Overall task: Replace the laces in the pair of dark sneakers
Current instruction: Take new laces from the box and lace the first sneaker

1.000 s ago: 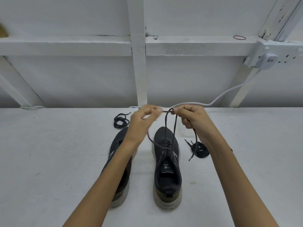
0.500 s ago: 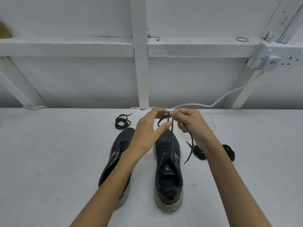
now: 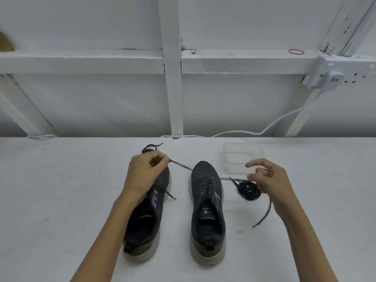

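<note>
Two dark sneakers sit side by side on the white desk [image 3: 61, 200], toes toward 12 o'clock. The left sneaker [image 3: 150, 216] lies partly under the forearm, with the right sneaker [image 3: 207, 220] at its 3 o'clock. The left hand [image 3: 145, 174] pinches the lace [image 3: 181, 165] between thumb and curled fingers above the left sneaker's toe. The lace runs taut across the right sneaker's front and out toward 3 o'clock into the right hand [image 3: 272, 180]. That hand's lower fingers curl round it while the forefinger and thumb stick out. A bundled lace [image 3: 249, 191] lies beneath that hand, and a clear tray [image 3: 242, 157] sits at its 11 o'clock.
</note>
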Action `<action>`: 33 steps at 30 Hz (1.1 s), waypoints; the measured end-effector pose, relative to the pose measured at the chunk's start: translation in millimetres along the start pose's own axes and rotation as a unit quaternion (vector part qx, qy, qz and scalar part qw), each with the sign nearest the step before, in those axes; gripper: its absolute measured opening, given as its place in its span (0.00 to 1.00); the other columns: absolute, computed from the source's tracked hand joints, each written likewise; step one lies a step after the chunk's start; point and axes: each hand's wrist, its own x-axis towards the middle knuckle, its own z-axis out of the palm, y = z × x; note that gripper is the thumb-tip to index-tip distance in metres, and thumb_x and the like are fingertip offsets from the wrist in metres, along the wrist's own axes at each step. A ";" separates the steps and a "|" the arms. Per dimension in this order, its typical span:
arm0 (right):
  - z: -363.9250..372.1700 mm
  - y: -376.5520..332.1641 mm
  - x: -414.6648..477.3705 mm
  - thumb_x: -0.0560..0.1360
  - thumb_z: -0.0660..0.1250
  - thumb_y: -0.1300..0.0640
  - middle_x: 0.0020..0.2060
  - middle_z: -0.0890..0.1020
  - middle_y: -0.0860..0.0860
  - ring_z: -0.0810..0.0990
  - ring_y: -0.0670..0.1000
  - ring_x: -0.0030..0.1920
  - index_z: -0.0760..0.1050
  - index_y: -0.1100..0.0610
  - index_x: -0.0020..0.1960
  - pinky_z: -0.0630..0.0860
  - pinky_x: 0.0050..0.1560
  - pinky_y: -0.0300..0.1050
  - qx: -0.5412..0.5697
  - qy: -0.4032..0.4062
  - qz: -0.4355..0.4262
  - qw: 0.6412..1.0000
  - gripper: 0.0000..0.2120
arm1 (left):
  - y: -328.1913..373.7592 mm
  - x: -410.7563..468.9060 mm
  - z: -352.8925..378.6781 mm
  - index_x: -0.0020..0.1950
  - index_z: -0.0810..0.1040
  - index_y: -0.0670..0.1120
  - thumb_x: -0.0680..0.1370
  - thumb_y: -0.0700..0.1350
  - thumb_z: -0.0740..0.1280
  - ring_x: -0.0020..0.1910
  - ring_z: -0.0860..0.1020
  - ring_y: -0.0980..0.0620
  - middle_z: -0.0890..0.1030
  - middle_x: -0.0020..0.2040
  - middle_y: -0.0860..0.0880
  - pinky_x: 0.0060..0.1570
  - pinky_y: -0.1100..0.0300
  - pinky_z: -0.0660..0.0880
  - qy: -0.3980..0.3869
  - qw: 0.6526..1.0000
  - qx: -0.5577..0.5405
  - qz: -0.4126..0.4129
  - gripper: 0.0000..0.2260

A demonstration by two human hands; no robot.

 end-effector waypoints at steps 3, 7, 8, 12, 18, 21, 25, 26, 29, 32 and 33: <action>-23.4 34.5 -11.4 0.68 0.63 0.78 0.25 0.59 0.49 0.57 0.48 0.27 0.80 0.62 0.43 0.58 0.27 0.34 -0.035 0.063 0.049 0.996 0.15 | -27.0 -7.6 -15.7 0.36 0.82 0.53 0.74 0.42 0.71 0.39 0.81 0.53 0.83 0.34 0.54 0.45 0.54 0.77 0.028 0.997 0.040 -0.061 0.08; -36.4 69.0 -29.8 0.68 0.64 0.76 0.23 0.61 0.46 0.59 0.46 0.25 0.80 0.57 0.38 0.62 0.35 0.40 -0.128 0.097 0.085 0.983 0.15 | -48.3 -22.7 -22.6 0.34 0.81 0.54 0.72 0.47 0.71 0.40 0.81 0.50 0.83 0.34 0.55 0.44 0.54 0.77 0.019 0.987 0.096 -0.126 0.07; -33.8 73.8 -32.1 0.69 0.66 0.73 0.23 0.64 0.45 0.63 0.46 0.25 0.80 0.54 0.38 0.64 0.36 0.41 -0.184 0.085 0.077 0.976 0.14 | -49.6 -25.5 -18.5 0.35 0.80 0.56 0.72 0.46 0.71 0.42 0.81 0.50 0.83 0.36 0.56 0.45 0.54 0.77 0.008 0.984 0.122 -0.128 0.07; -8.3 70.1 -36.0 0.72 0.74 0.51 0.45 0.79 0.41 0.77 0.44 0.47 0.80 0.45 0.48 0.70 0.44 0.42 -0.361 0.032 -0.025 0.932 0.06 | -45.5 -29.8 -3.3 0.56 0.78 0.57 0.68 0.47 0.70 0.56 0.76 0.51 0.78 0.58 0.57 0.64 0.41 0.67 -0.026 0.981 0.193 -0.022 0.16; 47.0 39.6 -40.7 0.71 0.76 0.56 0.47 0.85 0.42 0.81 0.40 0.51 0.83 0.50 0.52 0.74 0.51 0.32 -0.134 -0.155 -0.065 0.977 0.10 | -13.4 -50.3 39.9 0.61 0.77 0.62 0.73 0.61 0.63 0.66 0.65 0.69 0.73 0.62 0.64 0.75 0.48 0.35 -0.166 0.963 0.134 0.167 0.18; 54.8 39.2 -38.4 0.70 0.76 0.57 0.41 0.85 0.46 0.82 0.45 0.44 0.84 0.52 0.46 0.76 0.48 0.36 -0.135 -0.153 -0.085 0.975 0.05 | -14.2 -52.2 51.6 0.55 0.80 0.59 0.75 0.61 0.61 0.64 0.68 0.68 0.77 0.56 0.64 0.75 0.47 0.35 -0.193 0.951 0.145 0.192 0.14; 55.2 35.8 -36.2 0.71 0.75 0.59 0.35 0.84 0.48 0.82 0.49 0.39 0.83 0.53 0.39 0.77 0.46 0.42 -0.122 -0.147 -0.063 0.980 0.04 | -16.0 -52.3 51.0 0.44 0.79 0.56 0.77 0.60 0.63 0.47 0.76 0.65 0.80 0.42 0.61 0.76 0.55 0.40 -0.184 0.958 0.129 0.176 0.10; 57.3 35.9 -35.7 0.72 0.74 0.60 0.34 0.84 0.48 0.81 0.48 0.37 0.82 0.53 0.39 0.77 0.44 0.44 -0.124 -0.145 -0.064 0.980 0.05 | -16.4 -53.3 50.9 0.44 0.78 0.55 0.77 0.58 0.63 0.44 0.77 0.63 0.80 0.39 0.60 0.76 0.58 0.40 -0.190 0.960 0.124 0.166 0.10; 61.5 42.9 -35.7 0.73 0.72 0.63 0.34 0.82 0.45 0.77 0.44 0.33 0.78 0.50 0.36 0.72 0.37 0.37 -0.168 -0.092 -0.102 0.976 0.11 | -16.3 -56.9 52.9 0.42 0.74 0.54 0.79 0.50 0.64 0.36 0.76 0.58 0.78 0.32 0.58 0.75 0.60 0.48 -0.228 0.961 0.102 0.122 0.06; 58.0 51.1 -38.4 0.72 0.71 0.67 0.35 0.81 0.41 0.76 0.44 0.36 0.76 0.50 0.34 0.67 0.35 0.32 -0.168 -0.023 -0.111 0.979 0.14 | -17.4 -57.7 49.0 0.41 0.74 0.53 0.79 0.47 0.65 0.42 0.73 0.56 0.80 0.33 0.56 0.61 0.61 0.64 -0.242 0.961 0.105 0.083 0.07; 57.0 52.8 -39.1 0.71 0.71 0.68 0.34 0.80 0.41 0.75 0.44 0.36 0.76 0.50 0.33 0.67 0.35 0.32 -0.156 -0.011 -0.101 0.982 0.15 | -19.9 -57.4 47.6 0.41 0.74 0.53 0.79 0.48 0.65 0.42 0.73 0.56 0.80 0.33 0.56 0.58 0.61 0.66 -0.246 0.960 0.111 0.077 0.07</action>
